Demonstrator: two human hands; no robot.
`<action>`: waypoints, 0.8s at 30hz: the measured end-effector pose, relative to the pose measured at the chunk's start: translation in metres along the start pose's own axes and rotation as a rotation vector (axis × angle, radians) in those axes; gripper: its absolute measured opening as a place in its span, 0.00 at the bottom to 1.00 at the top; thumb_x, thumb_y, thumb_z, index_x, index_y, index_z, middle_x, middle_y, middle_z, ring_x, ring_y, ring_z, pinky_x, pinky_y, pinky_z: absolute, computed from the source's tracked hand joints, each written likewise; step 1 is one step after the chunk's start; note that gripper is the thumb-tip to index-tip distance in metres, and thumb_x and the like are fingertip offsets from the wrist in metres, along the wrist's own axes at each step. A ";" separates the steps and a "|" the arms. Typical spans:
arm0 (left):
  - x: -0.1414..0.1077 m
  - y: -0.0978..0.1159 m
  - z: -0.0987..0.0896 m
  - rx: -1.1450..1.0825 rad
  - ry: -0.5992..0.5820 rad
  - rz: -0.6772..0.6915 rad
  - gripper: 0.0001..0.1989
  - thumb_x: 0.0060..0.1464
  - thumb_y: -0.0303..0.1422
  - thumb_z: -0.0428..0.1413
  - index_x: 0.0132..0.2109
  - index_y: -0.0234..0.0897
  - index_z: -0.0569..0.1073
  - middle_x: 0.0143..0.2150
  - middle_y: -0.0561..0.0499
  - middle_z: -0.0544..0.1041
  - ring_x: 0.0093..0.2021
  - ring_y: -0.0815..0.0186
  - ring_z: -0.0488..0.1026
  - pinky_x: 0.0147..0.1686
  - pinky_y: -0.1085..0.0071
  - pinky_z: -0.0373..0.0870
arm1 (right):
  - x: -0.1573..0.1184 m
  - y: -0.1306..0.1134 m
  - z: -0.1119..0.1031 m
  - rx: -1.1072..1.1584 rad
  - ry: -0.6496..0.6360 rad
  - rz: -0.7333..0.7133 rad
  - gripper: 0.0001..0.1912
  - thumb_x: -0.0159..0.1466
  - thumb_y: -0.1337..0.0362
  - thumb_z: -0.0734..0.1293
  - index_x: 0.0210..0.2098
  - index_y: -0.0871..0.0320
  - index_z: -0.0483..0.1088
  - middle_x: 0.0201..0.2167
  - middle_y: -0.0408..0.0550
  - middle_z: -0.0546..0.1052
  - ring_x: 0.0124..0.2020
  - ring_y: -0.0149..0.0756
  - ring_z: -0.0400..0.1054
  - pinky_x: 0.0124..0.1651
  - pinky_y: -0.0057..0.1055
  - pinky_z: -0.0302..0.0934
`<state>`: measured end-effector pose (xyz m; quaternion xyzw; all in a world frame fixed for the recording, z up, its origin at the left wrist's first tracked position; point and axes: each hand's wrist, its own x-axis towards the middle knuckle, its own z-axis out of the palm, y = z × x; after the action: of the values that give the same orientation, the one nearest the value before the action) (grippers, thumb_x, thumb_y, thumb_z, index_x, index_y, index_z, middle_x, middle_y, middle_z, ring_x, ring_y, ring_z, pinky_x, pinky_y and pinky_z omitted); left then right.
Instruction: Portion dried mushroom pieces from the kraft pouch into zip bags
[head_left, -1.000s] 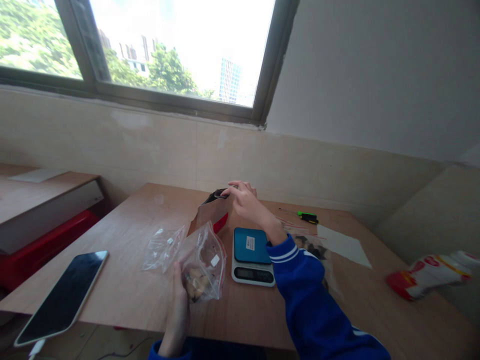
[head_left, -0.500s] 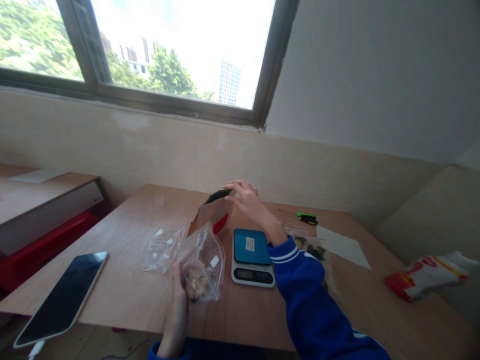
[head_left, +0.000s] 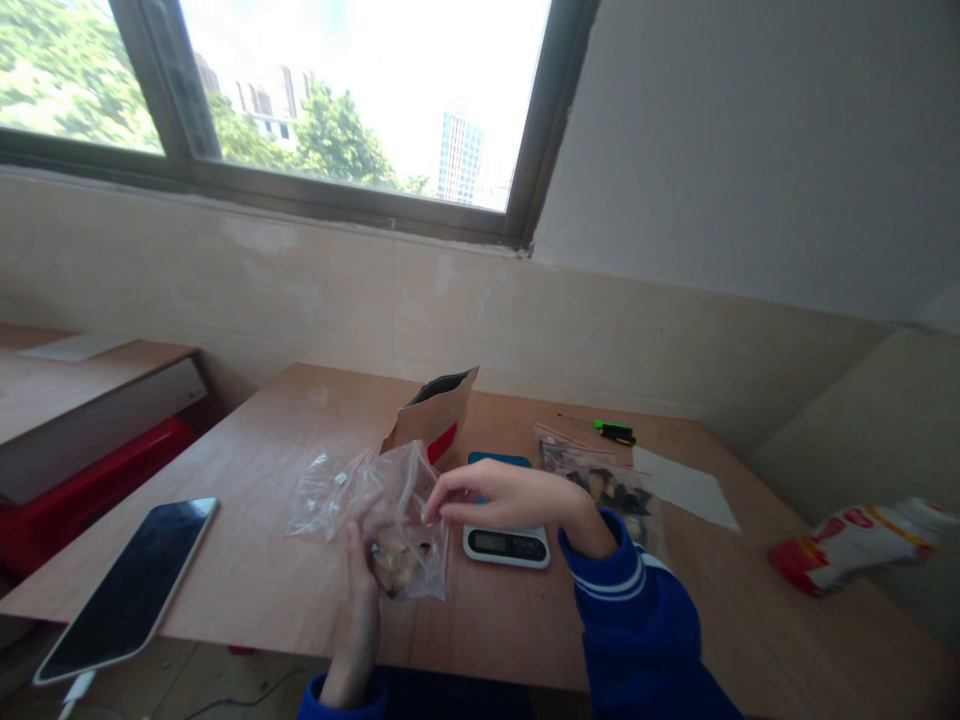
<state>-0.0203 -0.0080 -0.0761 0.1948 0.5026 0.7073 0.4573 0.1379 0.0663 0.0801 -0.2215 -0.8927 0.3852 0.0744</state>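
My left hand point(head_left: 358, 590) is closed on the left side of a clear zip bag point(head_left: 409, 545) with pale brown, dried-looking pieces at its bottom. My right hand point(head_left: 495, 492) is at the bag's right edge, fingers curled together; whether they pinch the plastic or a small piece is hidden. Under that hand lies a kitchen scale point(head_left: 506, 547) with a blue top, partly covered. Behind the zip bag stands an open brown paper pouch point(head_left: 431, 418) with a dark inside and a red patch. Left of it lies another clear plastic bag point(head_left: 319, 497), crumpled.
On the right lie zip bags of dark and tan pieces point(head_left: 611, 490), a green-and-black screwdriver point(head_left: 615, 432) and white paper point(head_left: 686, 488). A red-and-white bottle point(head_left: 855, 548) is at the far right. A phone point(head_left: 131, 585) with a cable overhangs the left front edge.
My right hand has left the paper pouch's mouth and come down toward me to the zip bag, now over the scale. My left hand stays on the zip bag.
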 end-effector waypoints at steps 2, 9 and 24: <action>-0.001 -0.001 0.001 0.094 0.051 0.105 0.22 0.56 0.51 0.52 0.48 0.41 0.75 0.52 0.48 0.77 0.63 0.58 0.64 0.60 0.65 0.62 | 0.003 0.002 0.015 -0.102 0.019 0.044 0.09 0.63 0.71 0.63 0.40 0.60 0.73 0.37 0.48 0.78 0.37 0.33 0.72 0.40 0.26 0.64; -0.008 0.005 0.006 0.197 -0.002 0.136 0.23 0.55 0.51 0.52 0.52 0.45 0.71 0.59 0.50 0.71 0.67 0.59 0.57 0.67 0.59 0.45 | 0.014 0.015 0.052 -0.185 0.013 0.157 0.07 0.58 0.68 0.68 0.38 0.61 0.71 0.30 0.45 0.76 0.30 0.32 0.68 0.31 0.24 0.58; -0.009 0.018 -0.005 0.200 -0.012 0.162 0.30 0.56 0.56 0.46 0.59 0.45 0.64 0.42 0.49 0.76 0.29 0.68 0.71 0.22 0.76 0.69 | -0.024 0.009 0.011 0.034 0.391 0.059 0.09 0.59 0.66 0.67 0.40 0.57 0.72 0.37 0.45 0.76 0.37 0.32 0.69 0.41 0.28 0.64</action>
<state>-0.0278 -0.0194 -0.0606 0.2838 0.5505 0.6870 0.3801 0.1588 0.0538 0.0665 -0.3167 -0.8477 0.3521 0.2390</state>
